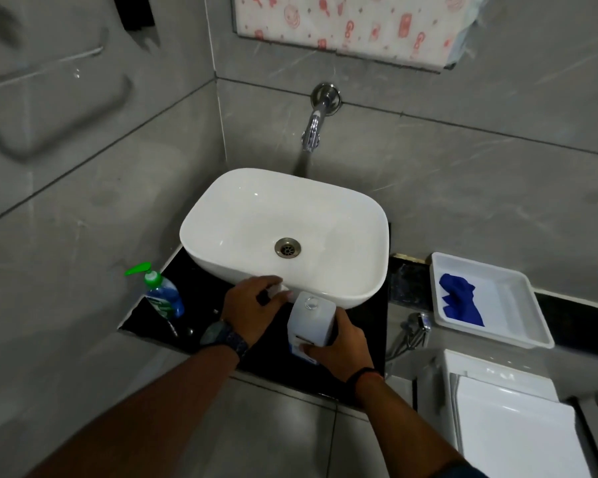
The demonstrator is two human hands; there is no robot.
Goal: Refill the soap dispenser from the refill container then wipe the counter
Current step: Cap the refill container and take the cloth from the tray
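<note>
Refill container (310,322) upright, mouth up, right hand (339,346) gripping; left hand (252,307) clutching cap.

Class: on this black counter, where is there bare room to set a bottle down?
Bare black counter lies between the green-pump bottle and the left hand. It is crowded in front of the basin, where both hands and the white dispenser sit. The white tray has room beside the blue cloth.
</note>
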